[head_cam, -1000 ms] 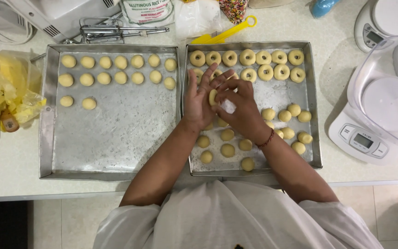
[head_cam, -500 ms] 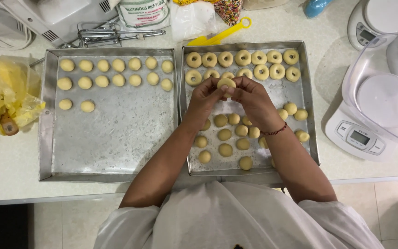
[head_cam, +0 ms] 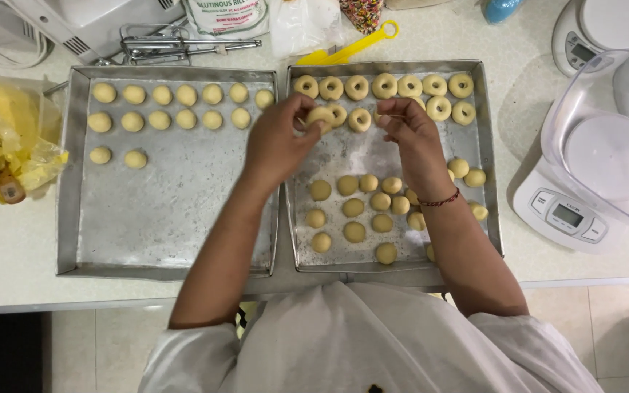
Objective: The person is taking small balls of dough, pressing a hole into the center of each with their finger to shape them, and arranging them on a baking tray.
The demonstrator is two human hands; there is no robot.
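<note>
Dough balls (head_cam: 354, 207) are sitting clustered at the near end of the right tray (head_cam: 491, 182), bare floured metal lying open beyond them. Over that gap, left hand (head_cam: 278, 142) is pinching a dough ring (head_cam: 320, 115) in a narrow grip; right hand (head_cam: 405, 131) is hovering beside, fingers curled, holding nothing visible. Finished rings (head_cam: 385, 86) are crowding the far rim. Left tray (head_cam: 70, 182) is lying mostly bare on the tabletop (head_cam: 16, 262).

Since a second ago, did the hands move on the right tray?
Yes. Both hands, left and right, moved up the right tray, away from the plain dough balls, toward the ring row.
</note>
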